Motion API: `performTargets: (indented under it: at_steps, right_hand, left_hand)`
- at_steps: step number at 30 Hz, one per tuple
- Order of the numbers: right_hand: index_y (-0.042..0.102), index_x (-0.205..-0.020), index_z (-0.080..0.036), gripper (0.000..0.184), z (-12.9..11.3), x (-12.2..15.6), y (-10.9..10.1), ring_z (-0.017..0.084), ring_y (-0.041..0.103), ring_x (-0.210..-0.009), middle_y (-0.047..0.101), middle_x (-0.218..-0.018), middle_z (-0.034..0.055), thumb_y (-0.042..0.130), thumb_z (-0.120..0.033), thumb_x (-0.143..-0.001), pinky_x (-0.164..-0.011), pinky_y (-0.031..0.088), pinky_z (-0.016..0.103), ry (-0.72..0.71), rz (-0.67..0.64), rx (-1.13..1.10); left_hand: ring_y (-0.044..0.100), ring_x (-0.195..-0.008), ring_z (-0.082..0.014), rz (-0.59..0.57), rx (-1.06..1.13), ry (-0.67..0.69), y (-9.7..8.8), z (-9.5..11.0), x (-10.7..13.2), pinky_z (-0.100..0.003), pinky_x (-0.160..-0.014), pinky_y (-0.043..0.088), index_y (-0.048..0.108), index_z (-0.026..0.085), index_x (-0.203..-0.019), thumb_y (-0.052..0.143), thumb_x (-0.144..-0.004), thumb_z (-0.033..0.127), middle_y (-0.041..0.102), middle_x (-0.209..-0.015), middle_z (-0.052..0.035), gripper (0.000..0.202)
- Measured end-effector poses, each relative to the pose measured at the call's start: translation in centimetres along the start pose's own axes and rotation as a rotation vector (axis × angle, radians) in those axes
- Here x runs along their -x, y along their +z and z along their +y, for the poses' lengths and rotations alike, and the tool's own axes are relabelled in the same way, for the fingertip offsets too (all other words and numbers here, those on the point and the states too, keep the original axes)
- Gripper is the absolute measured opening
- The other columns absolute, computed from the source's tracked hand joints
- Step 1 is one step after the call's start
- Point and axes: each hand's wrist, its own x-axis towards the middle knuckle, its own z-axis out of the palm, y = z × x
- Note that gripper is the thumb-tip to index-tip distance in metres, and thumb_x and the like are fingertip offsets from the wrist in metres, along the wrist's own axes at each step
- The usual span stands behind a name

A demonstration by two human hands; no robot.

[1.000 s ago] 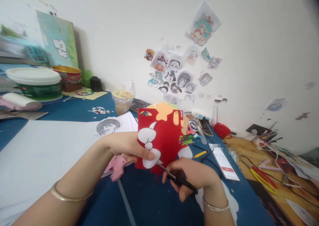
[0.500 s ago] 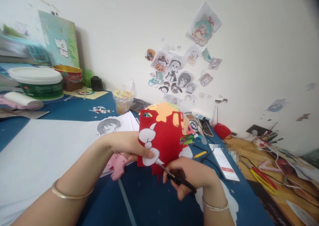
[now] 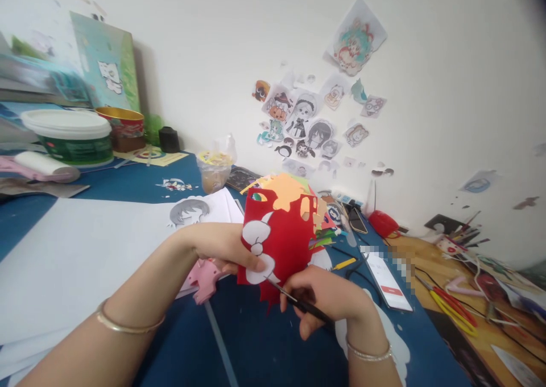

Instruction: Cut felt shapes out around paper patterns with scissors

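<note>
While the left hand (image 3: 241,253) grips the red sheet (image 3: 290,242) by its lower left part, the right hand (image 3: 328,296) works the scissors (image 3: 305,304) at its bottom edge. Left thumb pressed flat on the white bow (image 3: 255,246), other fingers behind, so bow and sheet are pinched together. Right fingers curled round the black handles; can't tell which sit in the loops. Blades point up-left, tip at the bow's lower lobe; can't tell how far apart they stand. Sheet is held up above the blue table (image 3: 179,341), front and center, holes along its top, ragged red bits hanging below. Pink piece (image 3: 205,279) lies just left of it, under the left hand. Scraps (image 3: 322,236) in many colors piled behind. White paper (image 3: 98,256) spreads under the left forearm, hair drawing (image 3: 188,211) beyond it. Scalloped white cutout (image 3: 398,341) partly behind the right wrist; phone (image 3: 389,284) and yellow pen (image 3: 344,263) near the right hand.
</note>
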Motion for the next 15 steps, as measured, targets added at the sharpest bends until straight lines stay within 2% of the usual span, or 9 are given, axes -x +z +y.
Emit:
performTargets:
  at_steps: [6,15]
  right_hand:
    - [0.065,-0.083,-0.015,0.052,0.07,-0.12,0.11,0.008,0.048,-0.051,0.055,-0.059,-0.0038,0.079,-0.052,-0.050,-0.046,0.037,0.016,0.001,0.013,0.038]
    - [0.064,-0.082,-0.014,0.054,0.24,-0.37,0.27,0.009,0.049,-0.051,0.055,-0.059,-0.0038,0.081,-0.051,-0.046,-0.046,0.037,0.017,0.014,0.014,-0.021]
  left_hand:
    - [0.031,-0.036,-0.0054,-0.007,-0.014,0.000,-0.01,0.03,0.02,-0.017,-0.033,0.020,0.051,0.017,-0.060,0.066,-0.068,0.046,0.039,-0.040,0.0059,0.034]
    - [0.030,-0.036,-0.0045,0.003,-0.028,-0.001,-0.08,-0.03,0.10,-0.017,-0.033,0.019,0.048,0.016,-0.056,0.065,-0.070,0.047,0.039,-0.039,0.0056,0.038]
